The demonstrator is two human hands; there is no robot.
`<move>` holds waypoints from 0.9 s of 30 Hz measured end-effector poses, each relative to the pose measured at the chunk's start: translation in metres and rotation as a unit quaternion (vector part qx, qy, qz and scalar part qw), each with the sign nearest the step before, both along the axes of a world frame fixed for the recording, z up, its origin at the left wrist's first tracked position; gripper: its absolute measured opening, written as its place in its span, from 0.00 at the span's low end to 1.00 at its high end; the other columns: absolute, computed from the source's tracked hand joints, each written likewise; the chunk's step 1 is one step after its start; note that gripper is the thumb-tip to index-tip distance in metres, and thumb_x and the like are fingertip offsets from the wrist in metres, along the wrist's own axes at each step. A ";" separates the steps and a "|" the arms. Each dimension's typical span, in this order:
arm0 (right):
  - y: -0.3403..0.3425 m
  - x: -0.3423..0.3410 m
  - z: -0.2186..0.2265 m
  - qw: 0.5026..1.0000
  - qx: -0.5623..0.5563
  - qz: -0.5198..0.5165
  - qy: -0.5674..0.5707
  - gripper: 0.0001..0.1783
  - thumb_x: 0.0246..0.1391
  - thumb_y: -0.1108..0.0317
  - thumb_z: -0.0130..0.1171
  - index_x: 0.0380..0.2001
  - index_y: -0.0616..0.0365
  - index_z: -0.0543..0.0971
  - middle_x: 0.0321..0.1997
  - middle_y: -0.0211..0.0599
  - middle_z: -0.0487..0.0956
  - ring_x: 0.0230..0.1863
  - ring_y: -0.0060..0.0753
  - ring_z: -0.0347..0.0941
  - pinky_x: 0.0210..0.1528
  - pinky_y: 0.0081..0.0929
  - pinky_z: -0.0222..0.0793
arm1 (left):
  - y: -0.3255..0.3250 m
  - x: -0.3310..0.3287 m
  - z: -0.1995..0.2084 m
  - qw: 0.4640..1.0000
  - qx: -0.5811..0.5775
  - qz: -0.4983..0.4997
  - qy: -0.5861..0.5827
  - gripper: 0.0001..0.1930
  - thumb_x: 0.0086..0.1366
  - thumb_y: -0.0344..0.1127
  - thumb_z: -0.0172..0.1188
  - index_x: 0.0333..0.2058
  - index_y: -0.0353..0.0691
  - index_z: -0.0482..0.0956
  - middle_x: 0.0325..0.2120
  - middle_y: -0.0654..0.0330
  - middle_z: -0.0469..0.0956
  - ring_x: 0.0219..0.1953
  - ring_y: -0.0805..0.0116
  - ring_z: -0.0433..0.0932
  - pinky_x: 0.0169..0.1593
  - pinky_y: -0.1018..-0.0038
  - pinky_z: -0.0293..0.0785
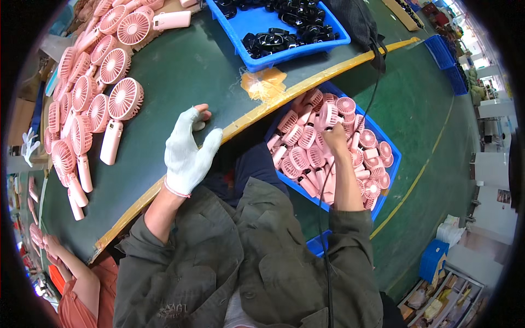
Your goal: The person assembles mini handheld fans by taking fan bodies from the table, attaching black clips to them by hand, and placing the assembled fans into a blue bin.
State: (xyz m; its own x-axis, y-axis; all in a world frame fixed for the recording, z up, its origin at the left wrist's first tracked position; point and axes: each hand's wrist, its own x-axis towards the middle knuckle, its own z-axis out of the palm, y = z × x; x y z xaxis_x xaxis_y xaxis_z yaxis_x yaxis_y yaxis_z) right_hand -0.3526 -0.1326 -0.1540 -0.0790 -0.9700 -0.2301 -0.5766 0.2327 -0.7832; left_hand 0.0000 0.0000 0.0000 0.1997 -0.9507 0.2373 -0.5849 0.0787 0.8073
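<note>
My left hand (188, 150) wears a white glove that leaves some fingertips bare. It hovers over the near edge of the green table, thumb apart from the slightly curled fingers, with nothing in it. To the right, my bare right hand (336, 140) reaches down into a blue crate (391, 188) full of pink handheld fans (299, 158). Its fingers are closed at a pink handheld fan (328, 115), whose round head shows just beyond them; the grip itself is partly hidden. More pink fans (125, 99) lie heaped at the left of the table.
A blue tray (252, 61) of glossy black parts sits at the table's far side, beside a black bag (350, 22). Yellow tape (298, 87) lines the table edge. A dark cable (375, 90) hangs across the crate. At lower left, another person's hand (52, 246) holds a pink fan.
</note>
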 end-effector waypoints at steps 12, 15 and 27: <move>-0.093 -0.006 -0.089 0.961 0.068 0.002 0.269 0.20 0.41 0.69 0.59 0.39 0.69 0.76 0.43 0.61 0.78 0.49 0.56 0.75 0.52 0.41 0.70 | -0.003 -0.002 0.003 1.000 0.003 0.004 -0.031 0.24 0.52 0.24 0.62 0.50 0.34 0.70 0.40 0.56 0.77 0.41 0.67 0.76 0.49 0.74 0.71; -0.097 0.002 -0.117 0.965 0.022 -0.039 0.257 0.16 0.40 0.70 0.59 0.35 0.69 0.78 0.40 0.62 0.78 0.46 0.57 0.76 0.50 0.42 0.71 | -0.004 -0.003 0.002 0.999 0.015 -0.001 -0.037 0.24 0.53 0.21 0.59 0.50 0.33 0.69 0.41 0.56 0.76 0.43 0.68 0.74 0.51 0.75 0.69; -0.112 -0.077 -0.149 0.805 -0.100 0.203 0.548 0.25 0.51 0.49 0.56 0.21 0.65 0.82 0.23 0.58 0.79 0.30 0.56 0.79 0.31 0.47 0.72 | -0.009 -0.006 0.006 0.994 -0.103 -0.019 -0.042 0.22 0.50 0.36 0.68 0.43 0.35 0.75 0.38 0.50 0.76 0.41 0.53 0.77 0.45 0.67 0.74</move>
State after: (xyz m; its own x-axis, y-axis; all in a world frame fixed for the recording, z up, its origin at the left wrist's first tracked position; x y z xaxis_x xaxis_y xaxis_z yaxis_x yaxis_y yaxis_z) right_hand -0.4292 -0.2442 -0.3032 0.2040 -0.9761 -0.0745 -0.9439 -0.2163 0.2494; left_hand -0.0058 -0.0089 0.0057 0.1364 -0.8862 0.4427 -0.6426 0.2609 0.7204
